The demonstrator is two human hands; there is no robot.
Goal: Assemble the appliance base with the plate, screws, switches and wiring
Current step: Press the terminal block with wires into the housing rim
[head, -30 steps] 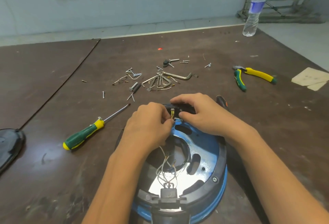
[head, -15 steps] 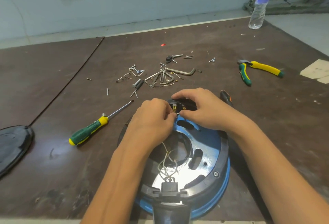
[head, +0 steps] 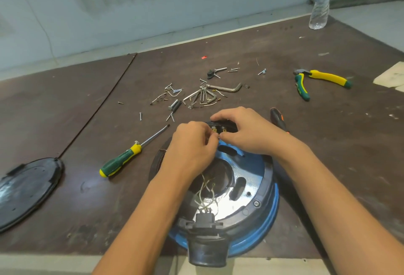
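Note:
The round blue appliance base (head: 255,178) lies upside down at the table's near edge, its black neck (head: 206,246) pointing at me. White wires (head: 206,196) rise from a black connector (head: 205,216) to the far rim. There a black switch block (head: 220,126) with brass terminals sits on the rim. My right hand (head: 247,132) grips that block from above. My left hand (head: 192,145) pinches a wire end at its terminals; the fingertips hide the contact point. Loose screws (head: 172,91) lie beyond.
A green-yellow screwdriver (head: 122,158) lies left of the base. Hex keys (head: 207,95) and small parts are scattered behind the hands. Pliers (head: 317,80) lie far right, an orange-black tool (head: 278,119) beside my right hand. A black cover plate (head: 26,189) rests far left, a water bottle (head: 321,1) far back.
Both hands stay at the switch block with small finger shifts; my left hand's fingers have closed in on the terminals. The camera has tilted, so the whole scene sits lower in view.

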